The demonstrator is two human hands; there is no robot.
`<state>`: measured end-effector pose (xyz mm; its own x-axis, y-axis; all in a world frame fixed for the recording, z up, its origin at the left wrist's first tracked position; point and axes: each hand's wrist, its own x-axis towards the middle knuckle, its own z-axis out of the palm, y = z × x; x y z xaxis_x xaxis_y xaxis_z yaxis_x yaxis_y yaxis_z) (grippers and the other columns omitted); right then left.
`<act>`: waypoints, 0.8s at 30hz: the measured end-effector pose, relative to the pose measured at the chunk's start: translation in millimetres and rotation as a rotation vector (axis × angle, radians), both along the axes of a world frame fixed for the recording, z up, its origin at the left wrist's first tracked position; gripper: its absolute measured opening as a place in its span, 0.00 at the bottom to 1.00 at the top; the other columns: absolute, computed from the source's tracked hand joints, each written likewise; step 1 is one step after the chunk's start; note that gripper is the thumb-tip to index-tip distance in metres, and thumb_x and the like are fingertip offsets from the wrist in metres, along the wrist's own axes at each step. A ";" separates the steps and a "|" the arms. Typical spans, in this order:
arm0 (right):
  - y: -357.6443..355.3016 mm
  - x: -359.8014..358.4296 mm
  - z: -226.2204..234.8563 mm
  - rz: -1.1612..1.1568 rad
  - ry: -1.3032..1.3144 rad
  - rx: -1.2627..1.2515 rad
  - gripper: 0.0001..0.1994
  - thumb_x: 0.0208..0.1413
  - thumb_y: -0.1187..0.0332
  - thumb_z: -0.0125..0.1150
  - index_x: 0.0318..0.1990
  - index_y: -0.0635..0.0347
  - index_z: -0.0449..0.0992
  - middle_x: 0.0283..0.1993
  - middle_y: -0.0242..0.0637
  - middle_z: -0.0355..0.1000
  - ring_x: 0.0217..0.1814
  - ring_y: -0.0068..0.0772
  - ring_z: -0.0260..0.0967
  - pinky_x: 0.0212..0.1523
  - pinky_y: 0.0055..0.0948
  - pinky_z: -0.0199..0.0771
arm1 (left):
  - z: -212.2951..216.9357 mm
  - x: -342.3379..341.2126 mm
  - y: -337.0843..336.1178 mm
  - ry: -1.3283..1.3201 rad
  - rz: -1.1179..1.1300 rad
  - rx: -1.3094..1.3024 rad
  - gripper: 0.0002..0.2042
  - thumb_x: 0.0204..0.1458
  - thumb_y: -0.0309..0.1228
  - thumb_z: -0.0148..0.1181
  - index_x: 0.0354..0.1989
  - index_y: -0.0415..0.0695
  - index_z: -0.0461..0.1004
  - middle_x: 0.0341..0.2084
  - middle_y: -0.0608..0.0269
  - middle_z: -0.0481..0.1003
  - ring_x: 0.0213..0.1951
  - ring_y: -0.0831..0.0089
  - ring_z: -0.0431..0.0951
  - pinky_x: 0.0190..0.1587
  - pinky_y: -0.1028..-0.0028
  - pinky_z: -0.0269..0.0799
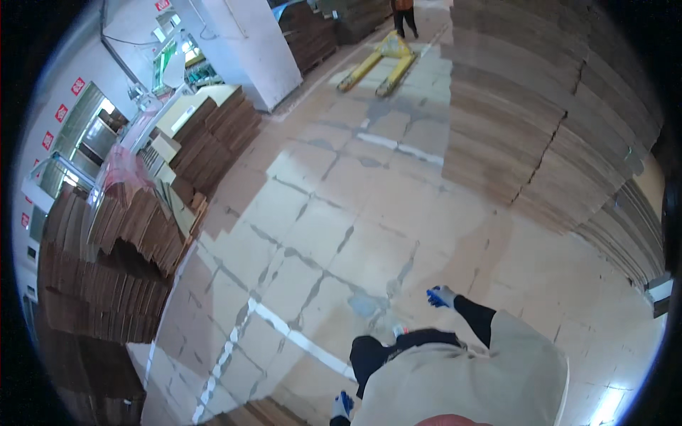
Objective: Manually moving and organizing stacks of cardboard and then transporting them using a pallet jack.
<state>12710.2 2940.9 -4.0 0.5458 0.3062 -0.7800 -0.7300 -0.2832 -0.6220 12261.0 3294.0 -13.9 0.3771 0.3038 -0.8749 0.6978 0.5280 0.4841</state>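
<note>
My right hand (441, 297), in a grey glove with blue fingers, swings out ahead of my body over the bare floor. Its fingers are loosely bent and apart, with nothing visible in them. Lower down, near the bottom edge, my left hand (342, 405) hangs at my side in a matching glove. It looks empty too, its fingers slightly apart, though it shows small. Neither hand touches anything; the nearest thing to the left one is a stack of brown cardboard (259, 413) at the bottom edge.
Tall stacks of cardboard sheets (515, 121) rise on the right. More cardboard piles (106, 298) line the left, below a white pillar (245, 53). Ahead, a yellow pallet jack (387, 62) stands on the tiled floor (320, 234), and another person (404, 18) is beyond it. White lines mark the floor.
</note>
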 end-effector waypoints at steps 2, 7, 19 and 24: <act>48.2 35.4 18.6 0.038 -0.019 -0.057 0.12 0.55 0.58 0.53 0.36 0.56 0.70 0.27 0.37 0.71 0.22 0.28 0.69 0.21 0.24 0.69 | -28.2 7.5 25.6 0.014 -0.027 0.085 0.14 0.53 0.46 0.50 0.34 0.48 0.66 0.19 0.64 0.70 0.20 0.68 0.70 0.19 0.68 0.65; 106.9 99.5 22.9 -0.117 -0.095 -0.032 0.11 0.54 0.57 0.54 0.33 0.55 0.70 0.25 0.35 0.70 0.22 0.26 0.68 0.20 0.24 0.68 | -49.3 78.2 115.8 -0.059 -0.169 0.167 0.15 0.53 0.47 0.50 0.36 0.48 0.66 0.21 0.63 0.71 0.21 0.67 0.72 0.19 0.67 0.65; 201.0 226.1 71.1 -0.076 -0.337 -0.153 0.09 0.54 0.61 0.54 0.36 0.56 0.67 0.23 0.33 0.67 0.20 0.25 0.66 0.16 0.23 0.66 | 18.1 238.4 262.6 -0.189 0.198 0.122 0.16 0.52 0.43 0.54 0.33 0.40 0.70 0.23 0.59 0.74 0.22 0.70 0.74 0.21 0.73 0.68; 243.6 346.3 146.4 -0.154 -0.633 -0.069 0.13 0.53 0.59 0.55 0.42 0.55 0.66 0.25 0.31 0.66 0.20 0.23 0.65 0.16 0.22 0.64 | -7.2 192.3 256.3 0.019 0.173 -0.054 0.15 0.53 0.45 0.52 0.33 0.44 0.68 0.22 0.60 0.73 0.21 0.68 0.73 0.21 0.70 0.68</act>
